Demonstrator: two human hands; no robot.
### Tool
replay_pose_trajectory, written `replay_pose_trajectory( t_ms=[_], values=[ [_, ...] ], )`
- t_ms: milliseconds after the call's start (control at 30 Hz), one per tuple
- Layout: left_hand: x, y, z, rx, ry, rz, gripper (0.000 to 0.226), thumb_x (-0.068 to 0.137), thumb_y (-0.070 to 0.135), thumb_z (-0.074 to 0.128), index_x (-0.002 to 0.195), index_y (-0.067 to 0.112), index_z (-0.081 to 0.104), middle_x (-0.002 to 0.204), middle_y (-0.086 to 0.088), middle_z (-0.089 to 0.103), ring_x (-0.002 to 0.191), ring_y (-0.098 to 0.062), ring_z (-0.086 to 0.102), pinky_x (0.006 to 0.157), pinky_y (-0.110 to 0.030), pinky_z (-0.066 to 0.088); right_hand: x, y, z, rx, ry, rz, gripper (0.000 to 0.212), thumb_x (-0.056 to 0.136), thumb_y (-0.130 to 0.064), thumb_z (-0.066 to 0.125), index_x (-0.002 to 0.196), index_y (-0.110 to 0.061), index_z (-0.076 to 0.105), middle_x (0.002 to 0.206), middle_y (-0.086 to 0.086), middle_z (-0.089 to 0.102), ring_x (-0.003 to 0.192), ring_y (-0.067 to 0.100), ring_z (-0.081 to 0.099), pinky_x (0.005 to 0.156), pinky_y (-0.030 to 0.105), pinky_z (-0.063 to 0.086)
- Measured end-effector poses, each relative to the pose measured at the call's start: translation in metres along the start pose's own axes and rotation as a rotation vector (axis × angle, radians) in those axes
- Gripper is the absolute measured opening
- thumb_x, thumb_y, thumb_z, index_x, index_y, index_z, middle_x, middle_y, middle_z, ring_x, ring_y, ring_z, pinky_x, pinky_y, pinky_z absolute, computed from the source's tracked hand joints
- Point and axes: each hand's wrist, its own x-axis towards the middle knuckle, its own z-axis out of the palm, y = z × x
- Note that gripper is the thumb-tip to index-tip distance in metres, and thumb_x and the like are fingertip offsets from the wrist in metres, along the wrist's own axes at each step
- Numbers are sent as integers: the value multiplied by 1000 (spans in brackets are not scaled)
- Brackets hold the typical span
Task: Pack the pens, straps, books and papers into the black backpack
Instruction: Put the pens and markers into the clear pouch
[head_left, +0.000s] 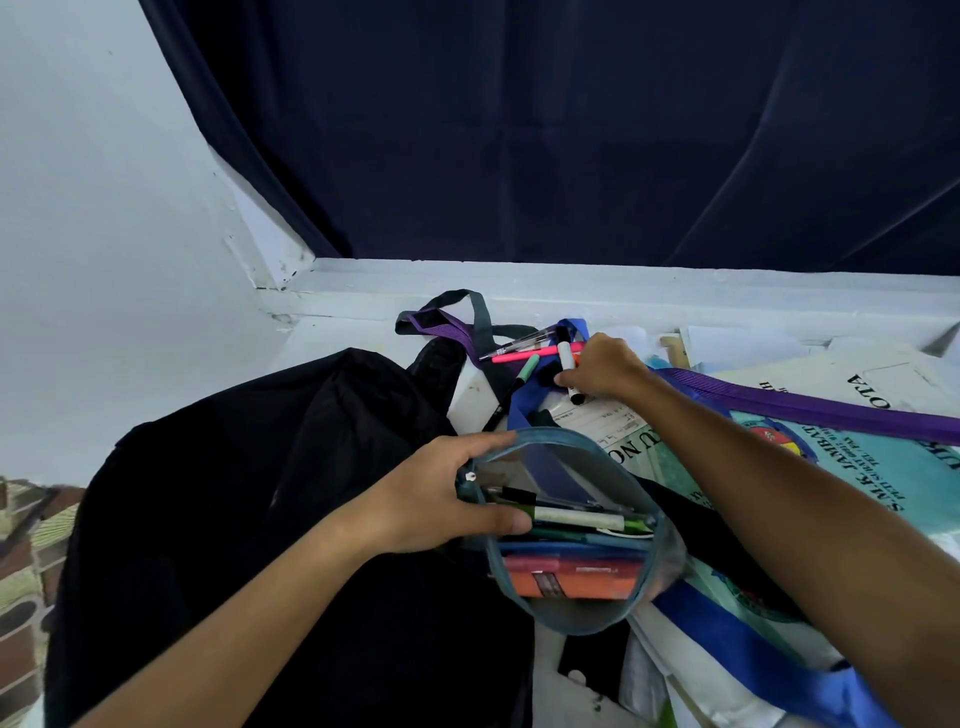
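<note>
Between hands (447, 499), open pencil pouch (571, 540).

Two bare forearms, sleeves not visible; left hand (441, 499), right hand (602, 369) without rings.

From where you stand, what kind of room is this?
Probably a bedroom or study corner at home, though I can't be sure. A dark curtain hangs above a white window ledge, and school books, loose pens and a black backpack are spread below it.
</note>
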Motion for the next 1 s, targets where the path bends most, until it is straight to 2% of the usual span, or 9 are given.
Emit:
replay_pose_trajectory(
  t_ms=[100,200,267,433,533,600,700,833,1000],
  values=[
    [1,0,1,0,14,-3,54,69,33,78,111,54,50,109,38,63,106,7,62,87,-8,45,-7,3,-19,307,-178,77,23,84,-20,75,78,-6,57,58,4,54,42,11,46,40,22,35],
    [4,-4,-1,2,-6,-11,57,72,25,80,115,49,51,108,38,64,106,6,63,85,-8,46,-32,3,-45,696,-365,-5,10,86,-9,71,86,-1,64,66,7,61,46,9,52,40,18,39],
    [6,-8,-2,10,-17,-36,67,74,19,82,130,38,50,112,30,66,107,6,62,86,-8,46,-56,-3,-60,759,-409,-140,6,85,-1,68,83,-4,63,66,9,65,52,13,57,43,18,40],
    [7,-12,-6,84,-50,-79,85,74,19,84,146,28,40,135,16,56,119,6,54,103,-20,44,-119,-25,-82,431,-515,-445,17,81,7,68,93,-4,65,75,12,68,53,12,56,50,26,37],
    [6,-10,-8,143,-72,-93,67,73,10,81,126,38,53,114,22,66,105,9,60,93,-14,47,-139,-35,-74,133,-515,-555,13,76,-3,76,82,-11,68,73,6,64,55,4,51,57,24,38],
    [5,-8,-8,161,-74,-76,60,73,2,80,118,35,57,101,23,68,93,11,63,83,-10,47,-145,-38,-62,-34,-508,-575,12,73,-11,80,79,-10,70,73,8,66,60,12,55,58,28,41],
    [3,-7,-10,153,-95,-93,85,72,5,81,139,38,42,114,24,60,100,10,61,87,-8,46,-151,-35,-53,-238,-461,-565,13,72,-16,80,70,-9,69,64,2,63,57,14,54,50,23,37],
    [4,-12,-15,46,-127,-116,91,70,6,85,146,29,40,125,8,62,109,-4,63,97,-25,50,-159,-34,-51,-443,-391,-516,36,70,-19,81,49,-17,51,50,-4,51,51,14,51,47,23,36],
    [4,-15,-15,-103,-125,-127,88,69,-4,83,140,26,43,126,5,63,113,-5,62,95,-20,48,-169,-39,-45,-607,-371,-496,36,72,-17,79,58,-17,46,62,1,50,60,22,51,54,27,38]
  ],
)
